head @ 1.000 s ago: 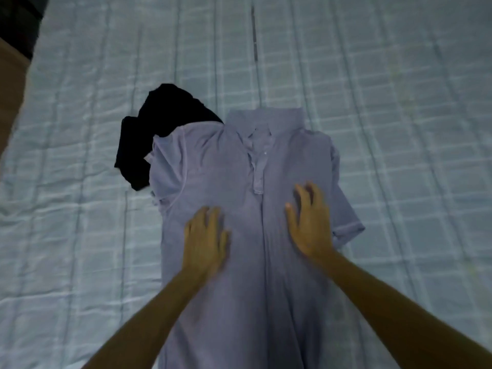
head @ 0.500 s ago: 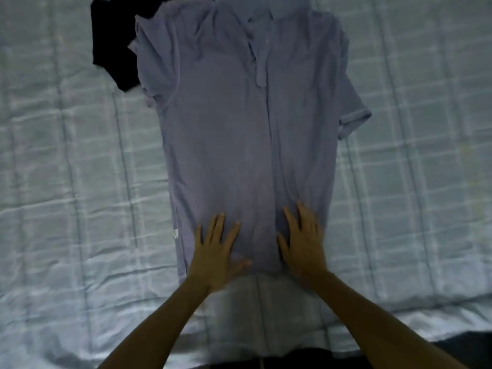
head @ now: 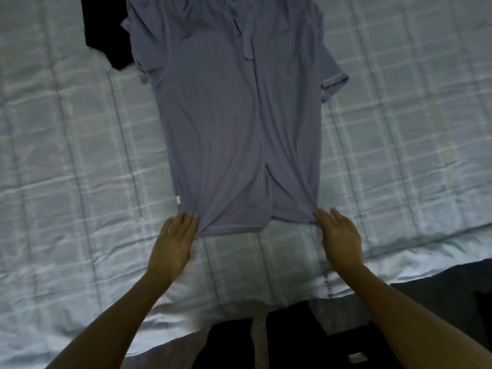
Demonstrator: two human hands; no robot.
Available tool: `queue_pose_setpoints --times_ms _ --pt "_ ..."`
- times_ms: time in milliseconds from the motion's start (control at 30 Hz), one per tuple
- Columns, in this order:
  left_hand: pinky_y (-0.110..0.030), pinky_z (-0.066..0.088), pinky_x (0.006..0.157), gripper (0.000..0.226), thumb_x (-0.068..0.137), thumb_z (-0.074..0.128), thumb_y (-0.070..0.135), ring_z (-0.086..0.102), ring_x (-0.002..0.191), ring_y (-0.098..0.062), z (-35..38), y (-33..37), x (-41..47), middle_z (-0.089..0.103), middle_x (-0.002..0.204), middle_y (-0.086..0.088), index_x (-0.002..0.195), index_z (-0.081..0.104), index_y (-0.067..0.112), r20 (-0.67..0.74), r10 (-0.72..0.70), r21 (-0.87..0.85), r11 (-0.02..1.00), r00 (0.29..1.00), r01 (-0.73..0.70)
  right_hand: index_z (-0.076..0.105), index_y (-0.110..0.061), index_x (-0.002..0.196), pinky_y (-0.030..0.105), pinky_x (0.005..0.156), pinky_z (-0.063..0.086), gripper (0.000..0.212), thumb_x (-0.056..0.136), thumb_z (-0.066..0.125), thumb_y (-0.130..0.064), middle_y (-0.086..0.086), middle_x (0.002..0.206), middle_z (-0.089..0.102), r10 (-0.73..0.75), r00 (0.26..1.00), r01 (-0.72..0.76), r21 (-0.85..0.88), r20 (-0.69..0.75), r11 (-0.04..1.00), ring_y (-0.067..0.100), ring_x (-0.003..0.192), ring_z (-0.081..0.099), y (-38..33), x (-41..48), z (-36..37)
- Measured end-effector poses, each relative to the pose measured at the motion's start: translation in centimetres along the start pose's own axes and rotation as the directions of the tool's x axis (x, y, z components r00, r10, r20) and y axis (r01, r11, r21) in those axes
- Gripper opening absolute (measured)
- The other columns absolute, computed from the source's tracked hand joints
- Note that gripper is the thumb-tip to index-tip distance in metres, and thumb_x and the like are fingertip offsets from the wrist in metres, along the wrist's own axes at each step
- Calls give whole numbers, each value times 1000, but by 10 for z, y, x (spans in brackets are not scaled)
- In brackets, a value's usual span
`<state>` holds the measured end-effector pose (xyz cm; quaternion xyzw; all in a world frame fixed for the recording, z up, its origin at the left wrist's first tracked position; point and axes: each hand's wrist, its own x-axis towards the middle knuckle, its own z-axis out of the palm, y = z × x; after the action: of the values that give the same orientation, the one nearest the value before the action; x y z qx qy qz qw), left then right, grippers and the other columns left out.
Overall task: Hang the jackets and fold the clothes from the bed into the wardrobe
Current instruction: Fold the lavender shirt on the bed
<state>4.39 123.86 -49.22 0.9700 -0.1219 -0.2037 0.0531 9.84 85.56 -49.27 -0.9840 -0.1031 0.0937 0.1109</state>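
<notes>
A lavender-blue polo shirt [head: 234,115] lies flat and face up on the bed, collar away from me, hem toward me. My left hand [head: 174,241] pinches the hem's left corner, and the cloth bunches at its fingertips. At the hem's right corner my right hand [head: 339,235] grips the fabric the same way, with folds radiating from it. Both short sleeves lie spread out to the sides.
A black garment [head: 106,30] lies at the top left, partly under the shirt's left sleeve. The pale blue checked quilt [head: 66,155] covers the bed; its near edge [head: 426,251] runs across the bottom right, with dark floor and my dark clothing below.
Both hands slid down the shirt from chest to hem, then parted from the middle to the two lower corners and gripped them. My view tilted down toward the bed's near edge.
</notes>
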Motion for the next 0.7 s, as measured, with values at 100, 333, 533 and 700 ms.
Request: queue_pose_setpoints --times_ms 100,333,533,700 --pt "-56 45 92 48 85 31 8 58 110 -45 -9 -18 -29 59 122 -27 122 57 -8 8 -39 82 996 999 38 68 -8 111 45 89 48 52 67 44 6 11 113 69 44 999 -41 -106 26 994 37 111 60 23 -22 -21" --pt "-41 45 79 37 78 55 41 62 81 -32 -36 9 -18 68 80 -15 76 72 8 132 -103 38 994 986 98 74 -15 81 42 84 43 34 85 46 -34 14 104 68 -14 989 30 -108 147 994 36 102 62 20 -26 -30" --pt "-37 44 68 36 84 38 35 56 69 -31 -78 38 67 58 74 -12 77 63 10 20 -57 -57 997 998 58 65 -6 72 34 60 47 41 93 38 -29 13 78 63 91 996 -87 142 -24 986 31 64 58 -16 39 -42" --pt "-42 46 80 49 82 31 36 59 90 -36 -100 74 167 59 105 -20 105 61 6 -4 -3 -130 992 1000 2 64 -10 107 30 79 43 29 98 43 -28 12 106 63 413 910 -370 413 -17 832 28 94 60 -15 124 -46"
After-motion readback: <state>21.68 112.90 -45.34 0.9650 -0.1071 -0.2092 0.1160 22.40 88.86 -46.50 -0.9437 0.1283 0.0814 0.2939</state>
